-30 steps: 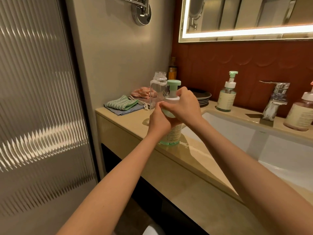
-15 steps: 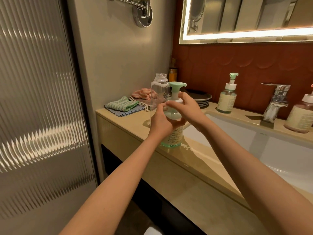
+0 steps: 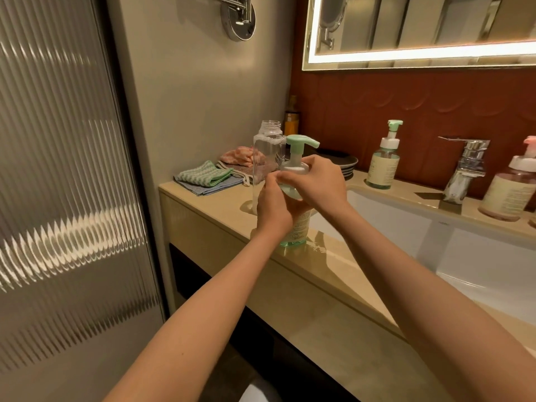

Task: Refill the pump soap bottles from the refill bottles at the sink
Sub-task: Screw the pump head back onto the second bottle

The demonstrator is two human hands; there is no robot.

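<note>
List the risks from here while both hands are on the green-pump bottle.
1. The pump bottle stands close to the front edge of the counter. A hard twist by the left hand and right hand could slide it off.
2. The uncapped clear bottle stands right behind the left hand, so a knuckle bump might topple it.
</note>
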